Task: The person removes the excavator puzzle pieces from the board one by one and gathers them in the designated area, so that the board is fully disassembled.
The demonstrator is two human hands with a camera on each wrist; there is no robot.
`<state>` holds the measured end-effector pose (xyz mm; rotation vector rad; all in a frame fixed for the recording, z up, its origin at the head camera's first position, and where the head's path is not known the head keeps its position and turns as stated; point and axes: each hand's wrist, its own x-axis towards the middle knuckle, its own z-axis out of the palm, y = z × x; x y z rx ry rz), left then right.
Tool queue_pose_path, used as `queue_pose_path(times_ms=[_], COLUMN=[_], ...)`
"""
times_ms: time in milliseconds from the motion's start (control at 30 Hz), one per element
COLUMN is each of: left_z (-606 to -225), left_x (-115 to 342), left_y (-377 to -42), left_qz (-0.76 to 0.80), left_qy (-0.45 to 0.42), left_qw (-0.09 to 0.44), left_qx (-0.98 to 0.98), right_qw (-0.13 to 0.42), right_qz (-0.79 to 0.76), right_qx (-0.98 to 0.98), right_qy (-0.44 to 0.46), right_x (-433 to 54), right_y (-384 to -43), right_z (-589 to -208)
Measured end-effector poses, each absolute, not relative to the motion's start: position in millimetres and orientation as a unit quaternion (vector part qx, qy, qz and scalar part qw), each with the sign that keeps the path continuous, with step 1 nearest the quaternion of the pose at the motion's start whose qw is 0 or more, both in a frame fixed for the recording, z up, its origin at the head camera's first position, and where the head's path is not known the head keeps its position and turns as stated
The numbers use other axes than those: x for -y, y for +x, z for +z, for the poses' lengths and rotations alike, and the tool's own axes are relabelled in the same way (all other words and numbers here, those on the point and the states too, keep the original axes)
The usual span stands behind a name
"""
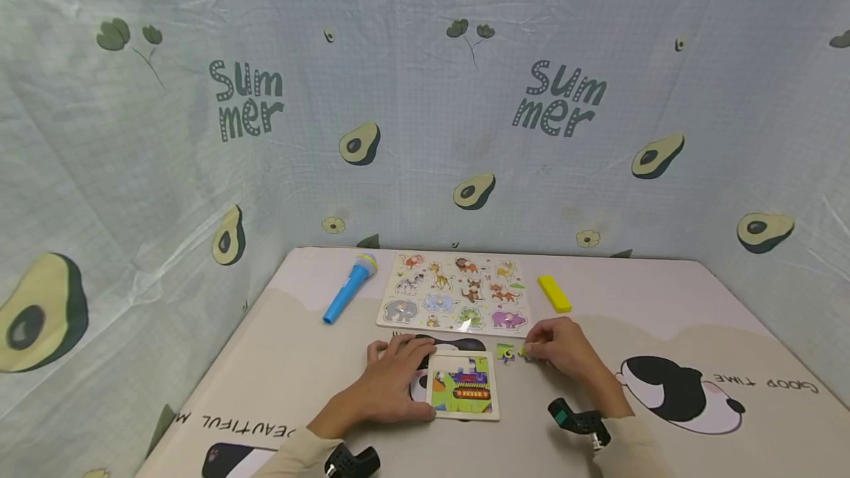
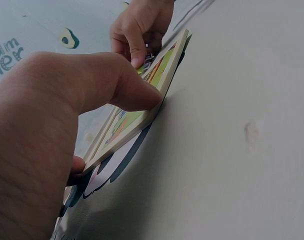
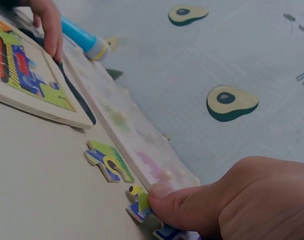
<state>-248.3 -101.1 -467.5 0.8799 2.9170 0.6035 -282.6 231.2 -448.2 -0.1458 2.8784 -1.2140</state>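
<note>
A small jigsaw puzzle tray (image 1: 496,389) with a pale wooden rim lies in the middle, its picture of a tracked vehicle partly filled in. My left hand (image 1: 392,382) grips it from the left side; in the left wrist view the thumb (image 2: 142,96) lies on the rim and a fingertip shows at another edge. To the tray's right, my right hand (image 1: 564,349) pinches a puzzle piece (image 3: 140,206), green, yellow and blue, low at the table. The thumb hides part of that piece. Another loose puzzle piece (image 3: 109,161) lies flat between it and the tray.
Behind the hands lies a wooden animal puzzle board (image 1: 454,293). A blue toy microphone (image 1: 348,291) is left of it, and a yellow block (image 1: 554,293) right of it. A printed cloth wall (image 1: 412,94) rises behind the table (image 1: 279,360).
</note>
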Motion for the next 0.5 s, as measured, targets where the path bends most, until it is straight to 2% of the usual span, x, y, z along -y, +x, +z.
queue_pose_path(times_ms=[500], left_z=[-465.0], left_x=[100.3], left_y=[-246.5], left_qz=[0.196], left_qy=[0.280], left_qw=[0.019], left_qx=[-0.940], right_qw=[-0.026], right_qz=[-0.330], right_qx=[-0.943], right_qy=[-0.035], right_x=[-226.5], right_y=[-284.4], right_z=[-456.6])
